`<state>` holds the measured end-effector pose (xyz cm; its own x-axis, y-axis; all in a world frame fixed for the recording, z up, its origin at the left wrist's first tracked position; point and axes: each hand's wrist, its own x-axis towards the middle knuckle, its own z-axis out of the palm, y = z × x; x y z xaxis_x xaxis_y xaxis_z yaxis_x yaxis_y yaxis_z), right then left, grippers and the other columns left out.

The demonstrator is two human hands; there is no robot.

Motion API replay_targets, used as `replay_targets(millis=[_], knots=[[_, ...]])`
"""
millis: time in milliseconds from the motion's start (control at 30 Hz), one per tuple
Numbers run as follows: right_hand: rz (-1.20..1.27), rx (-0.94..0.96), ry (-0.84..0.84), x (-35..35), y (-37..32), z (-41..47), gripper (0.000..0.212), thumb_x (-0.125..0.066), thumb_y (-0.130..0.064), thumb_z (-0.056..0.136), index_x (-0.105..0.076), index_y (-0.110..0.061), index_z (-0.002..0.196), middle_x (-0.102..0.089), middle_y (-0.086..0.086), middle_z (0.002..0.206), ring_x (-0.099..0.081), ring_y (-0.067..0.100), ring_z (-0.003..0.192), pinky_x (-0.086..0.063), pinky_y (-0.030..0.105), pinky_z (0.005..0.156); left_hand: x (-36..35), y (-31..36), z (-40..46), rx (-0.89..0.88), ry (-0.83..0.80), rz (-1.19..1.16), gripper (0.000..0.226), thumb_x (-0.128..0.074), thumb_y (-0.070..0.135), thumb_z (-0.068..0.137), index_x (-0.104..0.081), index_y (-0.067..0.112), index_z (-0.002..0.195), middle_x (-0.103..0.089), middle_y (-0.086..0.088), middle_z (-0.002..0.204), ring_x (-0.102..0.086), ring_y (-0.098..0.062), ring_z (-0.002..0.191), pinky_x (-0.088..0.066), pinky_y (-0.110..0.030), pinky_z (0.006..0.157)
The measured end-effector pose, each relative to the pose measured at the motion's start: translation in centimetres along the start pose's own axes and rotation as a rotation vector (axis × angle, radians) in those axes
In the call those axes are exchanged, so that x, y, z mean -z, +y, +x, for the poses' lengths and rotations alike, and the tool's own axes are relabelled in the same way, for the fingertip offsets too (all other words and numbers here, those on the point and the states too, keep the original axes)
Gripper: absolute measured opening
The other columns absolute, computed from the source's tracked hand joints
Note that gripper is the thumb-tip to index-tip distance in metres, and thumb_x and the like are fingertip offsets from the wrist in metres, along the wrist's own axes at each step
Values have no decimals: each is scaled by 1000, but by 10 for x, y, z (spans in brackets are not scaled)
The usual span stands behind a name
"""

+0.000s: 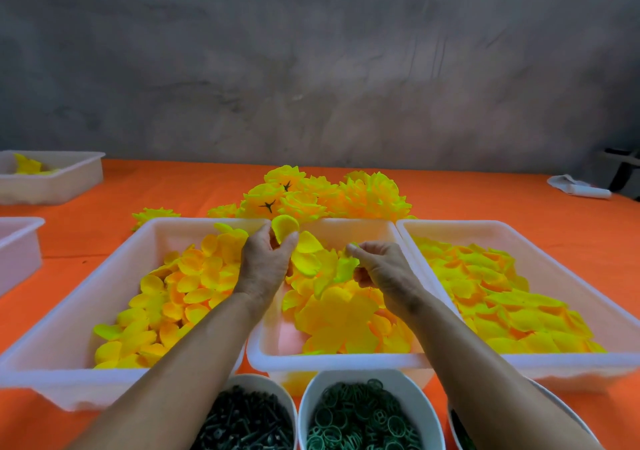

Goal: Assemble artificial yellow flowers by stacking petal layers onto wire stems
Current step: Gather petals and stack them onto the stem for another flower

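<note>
- Presently, left hand (264,262): fingers curled, thumb and fingertips pinching a petal layer (297,246) of thin yellow fabric with rounded, cupped lobes; one lobe stands up above the fingertips.
- Right hand (377,267): thumb and forefinger pressed together on a small yellow-green petal piece (346,265), just right of the left fingertips.
- Middle tray (332,359), white plastic, rectangular, directly under both hands: loose yellow petals and a large flat five-lobed layer (337,318) below the right fingers.
- Left tray (62,377), outward of the left fingers: small oval yellow-orange petals.
- Right tray (568,363), outward of the right fingers: flatter yellow-orange petals.
- Finished flowers (311,197), ruffled, heaped beyond the fingertips on an orange cloth (502,193).
- Nearer than the wrists: a white bowl of dark stems (242,422) and a white bowl of green rings (360,418); the forearms cross over their rims.
</note>
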<state>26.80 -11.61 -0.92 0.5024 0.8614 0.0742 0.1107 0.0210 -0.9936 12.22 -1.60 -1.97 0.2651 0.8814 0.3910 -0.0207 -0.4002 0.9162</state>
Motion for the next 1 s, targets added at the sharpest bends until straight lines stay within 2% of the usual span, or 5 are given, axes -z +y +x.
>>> replay_targets(millis=[167, 400, 633, 833, 1000], knots=[[-248, -80, -132, 3, -19, 2, 23, -63, -21, 89, -63, -14, 67, -56, -2, 58, -50, 11, 54, -38, 16, 44, 1, 3, -2, 40, -48, -42, 24, -63, 13, 89, -59, 21, 67, -49, 10, 49, -42, -4, 39, -33, -17, 38], [-497, -175, -288, 15, -29, -15, 9, -70, -19, 84, -64, -13, 84, -60, 1, 72, -55, 9, 59, -44, 19, 49, 2, 7, -4, 30, -21, 33, 17, -57, 18, 93, -58, 2, 88, -47, -3, 62, -42, -22, 59, -36, -35, 57], [-756, 3, -187, 29, -26, -34, 46, -75, -24, 79, -63, -5, 119, -66, 12, 114, -63, 22, 104, -50, 36, 91, -6, 12, -5, 5, -159, 437, 30, -63, 19, 90, -52, 1, 111, -61, -15, 100, -59, -32, 90, -46, -36, 74], [-472, -16, 14, 69, -36, -44, 12, -68, -9, 84, -71, -4, 94, -66, 9, 82, -56, 11, 69, -42, 20, 57, -12, 18, -7, -11, -383, 833, 42, -62, 26, 90, -51, 2, 122, -58, -19, 120, -57, -34, 107, -42, -35, 83], [-330, -84, 193, 109, -35, -52, 6, -70, -7, 81, -68, -11, 76, -63, 4, 69, -57, 10, 61, -41, 22, 55, -29, 38, -19, -145, -412, 886, 42, -61, 29, 90, -54, 9, 127, -54, -15, 129, -50, -30, 118, -39, -36, 94]])
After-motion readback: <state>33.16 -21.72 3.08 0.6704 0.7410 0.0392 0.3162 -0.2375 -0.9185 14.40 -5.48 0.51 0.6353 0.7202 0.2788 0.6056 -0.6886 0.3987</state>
